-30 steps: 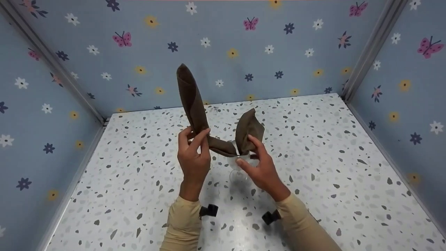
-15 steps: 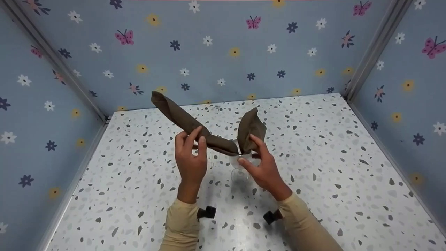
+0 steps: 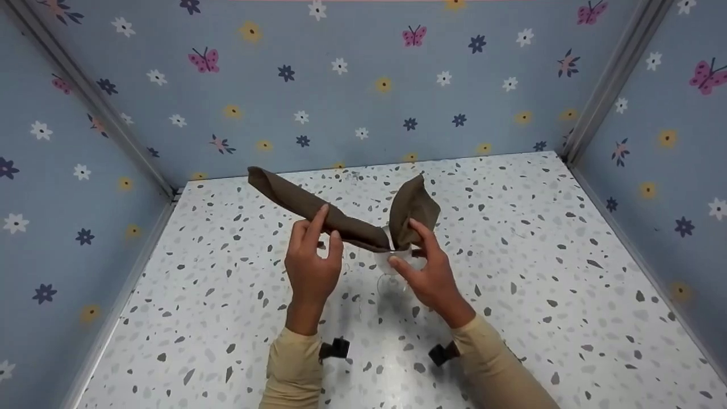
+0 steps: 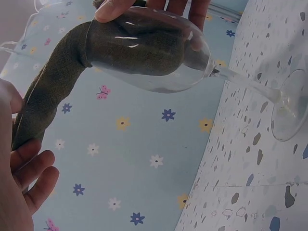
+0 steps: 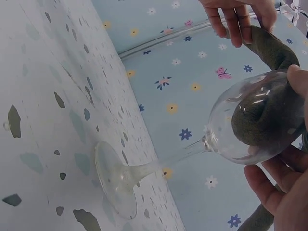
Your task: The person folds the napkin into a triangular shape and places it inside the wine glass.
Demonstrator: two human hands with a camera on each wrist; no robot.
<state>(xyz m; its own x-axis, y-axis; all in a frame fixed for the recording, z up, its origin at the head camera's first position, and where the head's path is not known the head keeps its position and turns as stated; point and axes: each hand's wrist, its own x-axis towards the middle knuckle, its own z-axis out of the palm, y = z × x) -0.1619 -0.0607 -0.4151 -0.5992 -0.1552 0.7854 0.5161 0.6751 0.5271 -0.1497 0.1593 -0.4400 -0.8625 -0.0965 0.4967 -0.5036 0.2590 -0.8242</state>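
Note:
A stemmed wine glass (image 5: 224, 127) stands upright on the table, partly hidden by the right hand in the head view. A rolled brown cloth napkin (image 3: 298, 199) is folded down into its bowl. One long rolled end slants out to the left; a shorter, fanned end rises at the right. My right hand (image 3: 426, 272) holds the glass around the bowl near its rim, thumb in front, with the index finger against the shorter end. My left hand (image 3: 312, 264) loosely holds the long roll, its thumb and fingers on different sides of the cloth.
The speckled white table (image 3: 199, 284) is enclosed by blue panels (image 3: 341, 91) printed with flowers and butterflies, at the back and both sides. Black wrist mounts (image 3: 339, 347) stick out from both sleeves.
The long napkin end has swung down to the left, from nearly upright to a low slant. My left hand's grip has loosened, thumb and index parting. The right hand and glass stay about put.

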